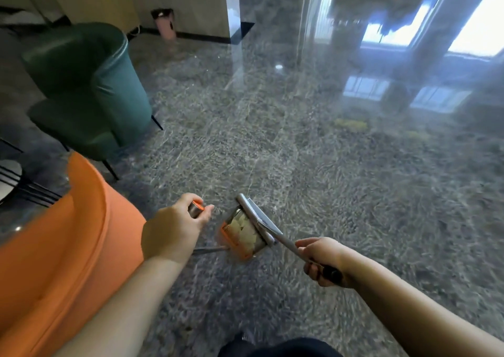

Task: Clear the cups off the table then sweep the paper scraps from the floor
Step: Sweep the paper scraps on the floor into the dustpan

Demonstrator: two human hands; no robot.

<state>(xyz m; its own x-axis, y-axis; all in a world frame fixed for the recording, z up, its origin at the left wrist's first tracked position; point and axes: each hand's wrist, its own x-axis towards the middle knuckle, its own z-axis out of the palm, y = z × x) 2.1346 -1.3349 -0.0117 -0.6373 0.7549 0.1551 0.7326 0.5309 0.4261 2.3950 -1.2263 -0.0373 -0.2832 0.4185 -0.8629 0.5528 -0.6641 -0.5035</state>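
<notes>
An orange dustpan (240,236) sits on the dark marbled floor just ahead of me, with pale paper scraps (242,230) lying inside it. My left hand (174,228) grips the orange-tipped top of the dustpan's upright handle (197,209). My right hand (321,261) grips the dark grip of a grey broom handle (286,243). The grey broom head (256,215) rests against the far open side of the dustpan. No cups are in view.
An orange armchair (54,261) stands close at my left. A green armchair (90,89) is farther back on the left, and a small round table edge (9,176) shows at the far left. A pink object (165,25) stands by the wall. Glossy floor stretches ahead and right.
</notes>
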